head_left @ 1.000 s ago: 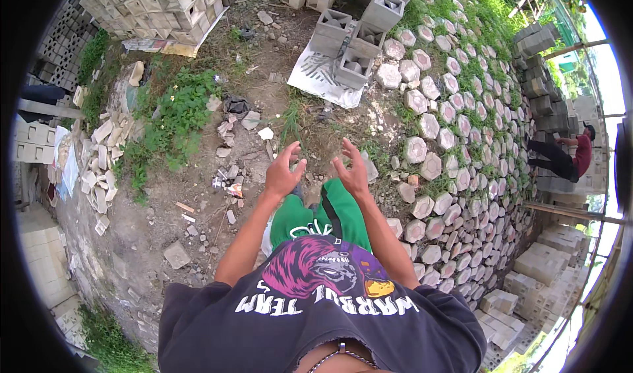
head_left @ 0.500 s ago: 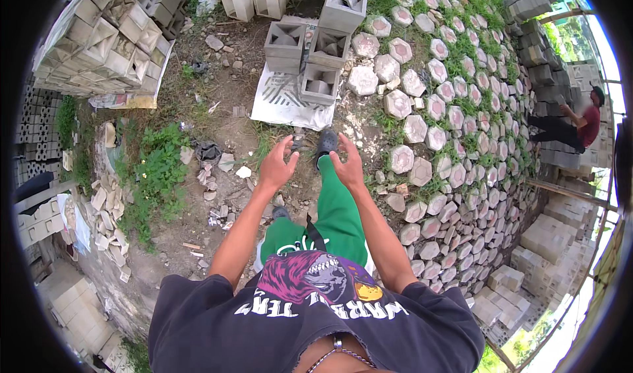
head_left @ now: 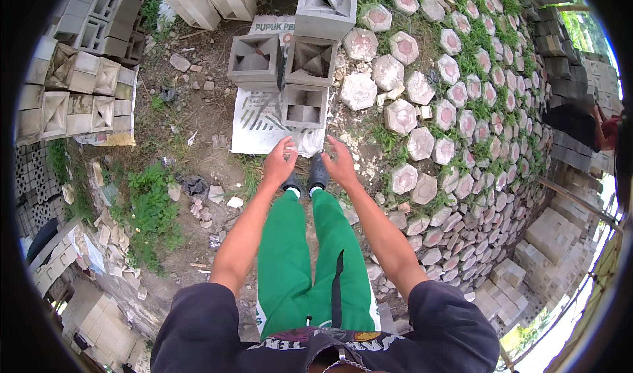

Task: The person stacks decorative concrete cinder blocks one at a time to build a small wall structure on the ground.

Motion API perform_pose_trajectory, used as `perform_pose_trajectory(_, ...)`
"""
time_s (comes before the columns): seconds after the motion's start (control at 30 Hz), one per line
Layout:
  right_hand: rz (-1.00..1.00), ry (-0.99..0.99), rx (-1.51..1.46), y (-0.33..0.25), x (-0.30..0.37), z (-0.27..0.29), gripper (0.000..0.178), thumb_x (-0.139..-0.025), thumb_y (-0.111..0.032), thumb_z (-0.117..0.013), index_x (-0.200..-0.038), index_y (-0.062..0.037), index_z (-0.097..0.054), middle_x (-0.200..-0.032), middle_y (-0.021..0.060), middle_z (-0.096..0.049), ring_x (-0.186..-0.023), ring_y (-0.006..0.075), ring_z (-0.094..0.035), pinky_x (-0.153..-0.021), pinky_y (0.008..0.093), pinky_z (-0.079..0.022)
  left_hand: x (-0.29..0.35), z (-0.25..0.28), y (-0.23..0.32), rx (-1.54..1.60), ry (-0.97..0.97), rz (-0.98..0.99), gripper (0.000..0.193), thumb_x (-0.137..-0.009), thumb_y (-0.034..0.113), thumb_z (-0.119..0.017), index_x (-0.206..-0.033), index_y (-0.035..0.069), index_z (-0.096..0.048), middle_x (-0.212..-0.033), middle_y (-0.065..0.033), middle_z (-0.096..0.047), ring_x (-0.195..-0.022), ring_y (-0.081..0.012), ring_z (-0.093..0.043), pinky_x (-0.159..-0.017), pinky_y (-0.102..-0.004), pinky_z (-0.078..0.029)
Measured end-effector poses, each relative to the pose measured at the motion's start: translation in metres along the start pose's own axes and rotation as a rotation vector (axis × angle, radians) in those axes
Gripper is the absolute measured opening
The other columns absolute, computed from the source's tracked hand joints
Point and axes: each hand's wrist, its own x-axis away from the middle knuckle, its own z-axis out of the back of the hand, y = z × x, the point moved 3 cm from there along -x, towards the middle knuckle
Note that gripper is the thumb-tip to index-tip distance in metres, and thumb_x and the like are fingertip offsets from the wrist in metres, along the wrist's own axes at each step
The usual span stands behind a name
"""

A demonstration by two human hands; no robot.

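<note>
**Bare hands above hollow blocks in a block yard**

Where the ground runs out from under the person, it is an outdoor yard of bare dirt (head_left: 198,119) with weeds and scattered rubble on the left and, on the right, a broad field of hexagonal pavers (head_left: 422,142) laid flat with grass growing between them. Toward the right rim the pavers bank up into stacked rows. Grey block stacks (head_left: 79,89) stand at the upper left, some with square recessed faces, and pale slabs (head_left: 198,0) lie along the top edge. Another person (head_left: 583,126) bends over at the far right edge, well apart.

Ahead of the feet a white printed sack (head_left: 260,126) lies flat on the dirt. On and just beyond it sit four square hollow blocks (head_left: 304,106), open side up, close together; the nearest one rests on the sack just ahead of the hands.

Green trousers (head_left: 310,261) and dark shoes (head_left: 318,173) stand at the sack's near edge.

Both arms reach forward. The left hand (head_left: 280,162) hovers over the sack's near edge, fingers loosely curled and a little apart, holding nothing. The right hand (head_left: 341,164) is level with it, fingers spread and slightly bent, also empty. Neither touches a block.
</note>
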Motion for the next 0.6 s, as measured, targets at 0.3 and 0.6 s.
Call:
perform_pose_trajectory(0.3,0.123,0.184,0.118,0.223,-0.180,-0.117,0.056,-0.084,-0.012,-0.064,-0.137,-0.0048,-0.046,-0.137,0.0242,-0.045,-0.127,0.0407,-0.044,-0.107,0.0449,-0.036,-0.217,-0.104,-0.196,-0.224,0.078,-0.267,0.055,-0.081,0.010,-0.063,-0.133,0.008,-0.049,-0.142,-0.0161,-0.044,-0.131,-0.0330,-0.041,-0.110,-0.0411,-0.034)
perform_pose_trajectory(0.6,0.120,0.150,0.120,0.288,-0.231,-0.168,0.078,-0.081,-0.008,-0.061,-0.150,-0.0093,-0.025,-0.144,0.0282,-0.035,-0.133,0.0433,-0.035,-0.110,0.0451,-0.032,-0.259,-0.115,-0.281,-0.118,0.055,-0.165,0.089,-0.073,0.007,-0.062,-0.152,0.013,-0.020,-0.150,-0.0216,-0.033,-0.139,-0.0373,-0.032,-0.112,-0.0395,-0.031)
